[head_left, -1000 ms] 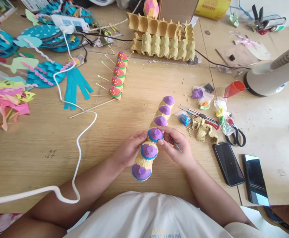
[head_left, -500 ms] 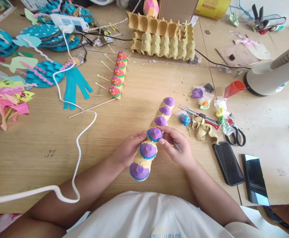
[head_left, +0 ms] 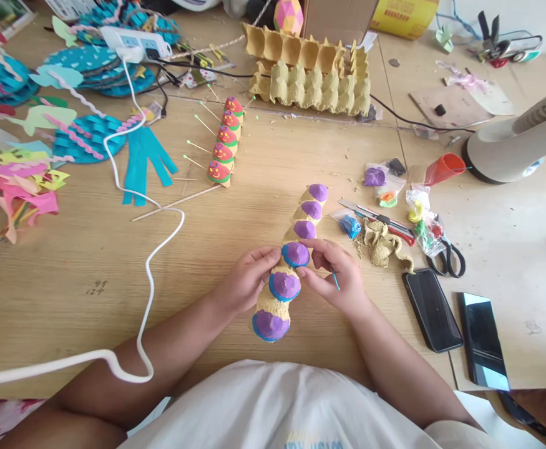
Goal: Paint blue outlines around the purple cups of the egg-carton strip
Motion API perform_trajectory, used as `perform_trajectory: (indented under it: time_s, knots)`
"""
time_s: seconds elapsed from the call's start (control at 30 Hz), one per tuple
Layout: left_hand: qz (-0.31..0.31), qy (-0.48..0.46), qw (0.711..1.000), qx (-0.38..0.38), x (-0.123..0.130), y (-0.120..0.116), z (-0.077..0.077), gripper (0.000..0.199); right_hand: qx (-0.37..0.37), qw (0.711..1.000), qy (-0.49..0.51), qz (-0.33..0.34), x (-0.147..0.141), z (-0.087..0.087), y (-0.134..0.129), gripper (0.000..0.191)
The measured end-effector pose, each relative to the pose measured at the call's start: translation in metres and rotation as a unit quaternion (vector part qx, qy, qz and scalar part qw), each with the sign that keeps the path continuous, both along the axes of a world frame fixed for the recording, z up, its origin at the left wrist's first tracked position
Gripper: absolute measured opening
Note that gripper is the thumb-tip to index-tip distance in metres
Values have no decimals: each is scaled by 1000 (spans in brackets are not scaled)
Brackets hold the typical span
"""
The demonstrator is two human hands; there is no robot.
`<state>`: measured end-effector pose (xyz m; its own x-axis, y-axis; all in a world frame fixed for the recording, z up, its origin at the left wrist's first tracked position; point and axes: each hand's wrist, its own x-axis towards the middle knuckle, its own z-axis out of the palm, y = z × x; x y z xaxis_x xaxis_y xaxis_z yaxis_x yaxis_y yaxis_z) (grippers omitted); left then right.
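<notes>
Left hand [head_left: 248, 280] is gripping purple-domed yellow pulp egg-carton strip [head_left: 273, 307]; right hand [head_left: 341, 274], holding thin blue claylike strand [head_left: 335, 278], is pinching blue-edged dome [head_left: 296, 254].

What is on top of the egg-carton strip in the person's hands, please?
On the egg-carton strip, six purple caps show; the lower three in view have blue edging. The left hand and right hand cover parts of its sides, and its underside cannot be seen.
</notes>
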<state>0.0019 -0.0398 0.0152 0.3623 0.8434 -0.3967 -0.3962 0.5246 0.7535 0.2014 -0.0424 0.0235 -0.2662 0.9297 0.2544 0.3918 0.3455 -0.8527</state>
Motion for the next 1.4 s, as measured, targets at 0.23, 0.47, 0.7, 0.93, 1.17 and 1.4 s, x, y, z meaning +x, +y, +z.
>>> perform_trajectory:
  time_s: [0.23,0.47,0.7,0.93,1.17,1.4]
  knots:
    - [36,22,999,7,1,-1,0,46,33,999,-24,2,1,-1,3,38]
    - [30,36,997,61,-1,-2,-12,44,61,997,-55,-9,1,-6,2,34]
    - [29,55,994,93,-3,-3,-15,41,66,996,-64,4,3,-4,3,35]
    - [27,31,996,82,-2,-3,-16,38,58,997,-60,7,2,-5,3,35]
    - [13,39,996,83,-3,-4,-23,40,8,1000,-10,14,3,-2,1,34]
    - [47,25,998,42,1,-5,-20,39,-129,971,143,-139,2,-12,9,31]
